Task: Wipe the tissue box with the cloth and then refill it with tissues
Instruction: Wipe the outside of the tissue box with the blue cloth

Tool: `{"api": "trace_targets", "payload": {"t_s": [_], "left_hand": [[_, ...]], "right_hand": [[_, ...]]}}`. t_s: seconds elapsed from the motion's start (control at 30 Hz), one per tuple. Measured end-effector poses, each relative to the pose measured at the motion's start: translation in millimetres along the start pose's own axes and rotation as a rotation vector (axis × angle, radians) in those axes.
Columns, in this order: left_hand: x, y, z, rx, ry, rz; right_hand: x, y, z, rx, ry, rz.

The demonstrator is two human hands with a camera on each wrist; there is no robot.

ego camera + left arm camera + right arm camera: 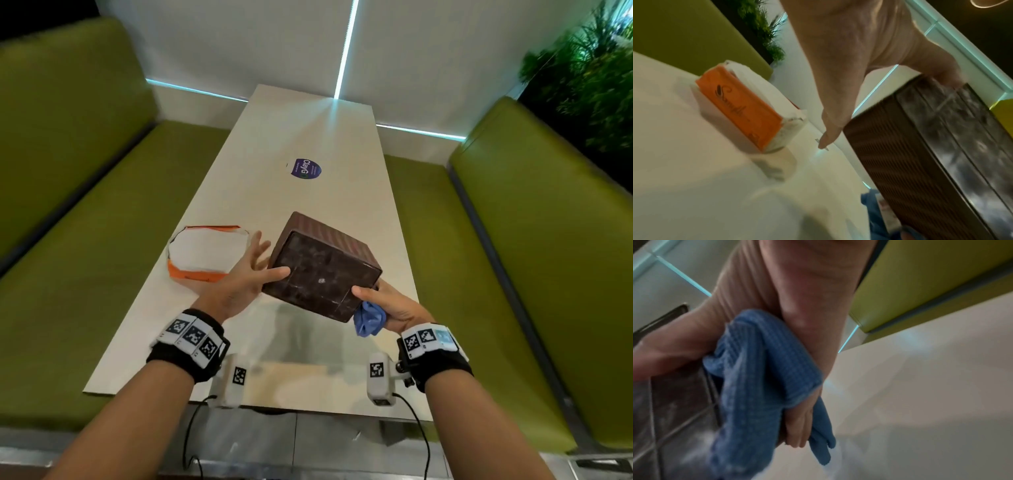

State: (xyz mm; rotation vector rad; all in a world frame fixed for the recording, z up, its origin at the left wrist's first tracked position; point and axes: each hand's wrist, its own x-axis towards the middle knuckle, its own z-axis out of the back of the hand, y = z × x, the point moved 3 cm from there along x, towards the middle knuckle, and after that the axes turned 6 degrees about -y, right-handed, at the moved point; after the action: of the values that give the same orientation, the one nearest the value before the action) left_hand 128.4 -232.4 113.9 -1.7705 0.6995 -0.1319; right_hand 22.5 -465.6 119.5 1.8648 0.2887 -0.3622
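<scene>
The dark brown tissue box (323, 270) is held tilted above the white table (301, 130), its scuffed flat face turned toward me. My left hand (260, 263) steadies its left side, thumb laid on that face and fingers spread straight behind the edge. My right hand (387, 305) grips the lower right corner, thumb on the face, with the blue cloth (370, 318) bunched in the palm. In the right wrist view the cloth (760, 369) drapes over curled fingers (797, 426) beside the box (674, 402). The left wrist view shows the ribbed box side (890, 162).
An orange-and-white pack of tissues (205, 253) lies on the table left of the box, also in the left wrist view (744, 107). A purple round sticker (306, 168) sits mid-table. Green benches (85, 171) (548, 240) flank the table; a plant (589, 68) stands at the far right.
</scene>
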Motion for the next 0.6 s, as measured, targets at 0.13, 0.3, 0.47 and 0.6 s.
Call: {"api": "trace_targets", "payload": {"t_s": [0.13,0.3,0.47,0.6], "left_hand": [[3,-5,-2,0.237,0.127,0.036],[7,10,4,0.209,-0.085,-0.06],[11,22,-9,0.339,-0.129,-0.153],[12,23,-12,0.41,-0.158,-0.214]], "right_hand": [[8,10,6,-0.152,-0.123,0.076],[7,43,9,-0.368,-0.443,0.272],[18,63,-75,-0.791,-0.603,0.585],[45,34,-131,-1.234,-0.396,0.402]]}}
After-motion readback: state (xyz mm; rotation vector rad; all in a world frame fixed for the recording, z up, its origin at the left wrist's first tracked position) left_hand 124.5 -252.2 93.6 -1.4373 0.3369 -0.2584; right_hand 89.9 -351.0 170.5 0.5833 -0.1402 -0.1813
